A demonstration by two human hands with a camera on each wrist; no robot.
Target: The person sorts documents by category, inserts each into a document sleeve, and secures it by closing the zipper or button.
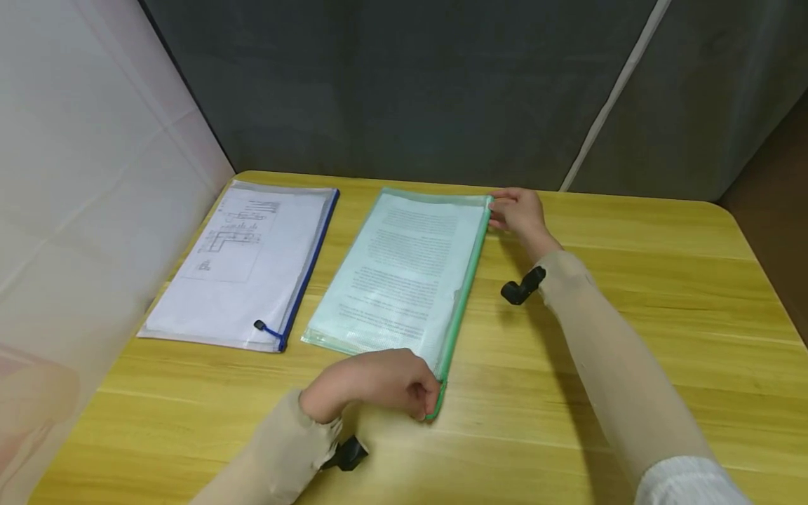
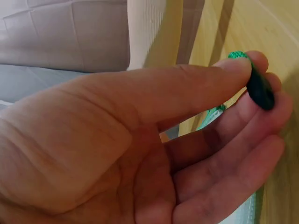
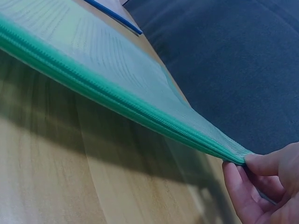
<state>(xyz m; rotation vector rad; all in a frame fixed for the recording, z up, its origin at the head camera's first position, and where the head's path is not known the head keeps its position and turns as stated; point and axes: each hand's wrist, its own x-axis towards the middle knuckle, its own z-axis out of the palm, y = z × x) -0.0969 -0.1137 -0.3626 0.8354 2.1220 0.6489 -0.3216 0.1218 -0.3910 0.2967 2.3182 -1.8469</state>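
A pale green zip document pouch (image 1: 404, 273) with printed sheets inside lies in the middle of the table, its green zipper edge (image 3: 107, 100) along the right side. My left hand (image 1: 385, 382) is at the pouch's near right corner. Between thumb and fingertips it pinches the dark zipper pull (image 2: 259, 89), which hangs on a green cord (image 2: 237, 55). At the far right corner my right hand (image 1: 520, 214) grips the end of the zipper edge between thumb and fingers. In the right wrist view that edge is lifted off the table and looks zipped along its visible length.
Left of the green pouch lies a clear pouch (image 1: 252, 259) with a blue zipper edge and a printed diagram inside. The wooden table (image 1: 631, 280) meets a dark panel (image 1: 404, 91) at the back and a white sheet (image 1: 95, 175) at the left.
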